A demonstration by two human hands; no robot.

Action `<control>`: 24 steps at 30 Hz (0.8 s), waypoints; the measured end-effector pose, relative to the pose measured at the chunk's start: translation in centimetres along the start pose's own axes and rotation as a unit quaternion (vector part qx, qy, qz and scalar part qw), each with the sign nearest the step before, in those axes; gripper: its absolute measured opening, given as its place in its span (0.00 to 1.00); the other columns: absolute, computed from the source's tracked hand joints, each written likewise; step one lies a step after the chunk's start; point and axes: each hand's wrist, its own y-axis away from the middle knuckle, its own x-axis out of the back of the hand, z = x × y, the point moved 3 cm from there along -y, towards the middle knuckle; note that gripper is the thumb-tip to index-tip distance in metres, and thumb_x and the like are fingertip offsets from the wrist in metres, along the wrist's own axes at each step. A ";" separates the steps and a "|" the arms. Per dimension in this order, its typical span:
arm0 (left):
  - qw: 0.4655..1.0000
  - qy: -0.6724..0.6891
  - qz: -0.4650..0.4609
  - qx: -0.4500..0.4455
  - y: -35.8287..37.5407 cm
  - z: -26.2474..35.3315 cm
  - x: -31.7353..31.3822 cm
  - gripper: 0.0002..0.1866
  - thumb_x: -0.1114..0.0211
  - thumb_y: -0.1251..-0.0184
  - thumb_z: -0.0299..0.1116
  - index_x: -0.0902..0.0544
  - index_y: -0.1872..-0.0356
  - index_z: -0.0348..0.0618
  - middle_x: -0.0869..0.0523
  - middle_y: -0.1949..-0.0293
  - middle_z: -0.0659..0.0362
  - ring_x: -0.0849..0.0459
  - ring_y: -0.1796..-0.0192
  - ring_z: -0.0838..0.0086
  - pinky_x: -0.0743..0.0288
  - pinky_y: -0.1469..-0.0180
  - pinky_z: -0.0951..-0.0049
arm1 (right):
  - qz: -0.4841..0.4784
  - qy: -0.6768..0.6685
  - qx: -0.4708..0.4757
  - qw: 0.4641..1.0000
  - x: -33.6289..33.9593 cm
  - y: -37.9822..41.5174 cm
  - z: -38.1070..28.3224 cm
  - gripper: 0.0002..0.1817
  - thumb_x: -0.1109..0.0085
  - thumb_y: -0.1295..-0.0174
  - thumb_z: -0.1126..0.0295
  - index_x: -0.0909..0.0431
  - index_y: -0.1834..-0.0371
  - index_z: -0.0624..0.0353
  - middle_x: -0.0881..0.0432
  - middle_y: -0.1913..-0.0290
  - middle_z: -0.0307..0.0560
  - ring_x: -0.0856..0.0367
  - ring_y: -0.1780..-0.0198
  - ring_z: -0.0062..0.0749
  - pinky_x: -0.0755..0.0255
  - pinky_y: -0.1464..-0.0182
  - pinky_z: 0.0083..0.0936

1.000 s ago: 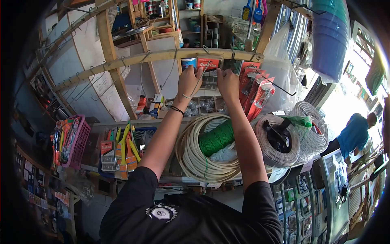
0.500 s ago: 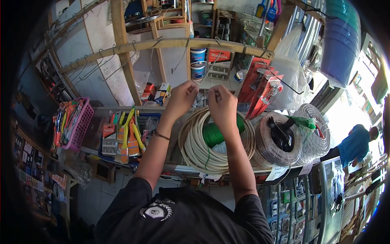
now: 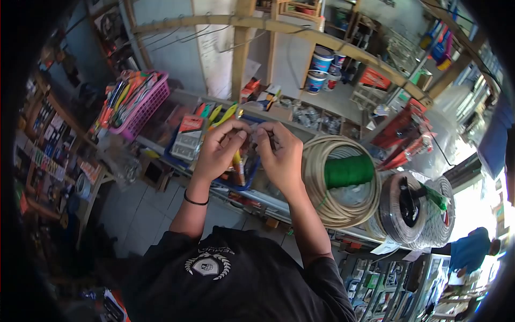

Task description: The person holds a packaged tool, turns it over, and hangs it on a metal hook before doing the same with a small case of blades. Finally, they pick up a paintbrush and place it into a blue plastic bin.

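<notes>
My left hand point(image 3: 221, 147) is closed, its thumb and fingers pinched together above the blue tray point(image 3: 244, 187) of brushes. Close beside it, my right hand point(image 3: 279, 155) has its fingers curled in the same way. Between the fingertips is something small and pale that I cannot make out. Under the hands lie a red-and-grey packet point(image 3: 188, 135) and yellow-green handled tools point(image 3: 225, 114). Right of my right hand sits a coil of cream hose point(image 3: 316, 201) with a green roll of cord point(image 3: 350, 172) inside it.
A pink basket point(image 3: 147, 110) of tools stands at the left. Coiled cables point(image 3: 394, 212) are at the right of the glass counter. A wooden rail point(image 3: 279, 28) with wire hooks runs across above. Red packets point(image 3: 410, 131) hang at the right. A person point(image 3: 468, 251) in blue is far right.
The view has turned left, so the counter appears shifted right. My hands have come down from near the hooks to above the blue tray, and closer together.
</notes>
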 end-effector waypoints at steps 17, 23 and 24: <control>0.963 -0.252 0.077 -0.049 0.9 -10.6 26.0 0.06 0.37 0.24 0.24 0.16 0.52 0.35 0.16 0.59 0.56 0.15 0.61 0.74 0.21 0.58 0.72 | 0.035 0.137 -0.050 0.989 -23.0 -0.6 9.4 0.07 0.40 0.35 0.79 0.19 0.56 0.70 0.15 0.65 0.63 0.12 0.63 0.52 0.19 0.58 0.38; 0.961 -0.263 0.061 -0.060 1.9 -14.1 28.3 0.17 0.37 0.36 0.18 0.19 0.46 0.37 0.21 0.55 0.52 0.19 0.56 0.63 0.24 0.51 0.66 | 0.114 0.305 -0.024 0.945 -26.7 1.0 11.8 0.08 0.42 0.34 0.75 0.18 0.56 0.67 0.17 0.62 0.62 0.16 0.59 0.58 0.23 0.54 0.44; 0.960 -0.267 0.057 -0.067 2.0 -13.9 28.3 0.18 0.37 0.37 0.17 0.19 0.45 0.37 0.21 0.55 0.51 0.19 0.56 0.62 0.24 0.50 0.65 | 0.112 0.310 -0.076 0.941 -27.3 1.3 11.1 0.10 0.42 0.34 0.75 0.19 0.53 0.66 0.19 0.58 0.64 0.18 0.54 0.61 0.23 0.49 0.47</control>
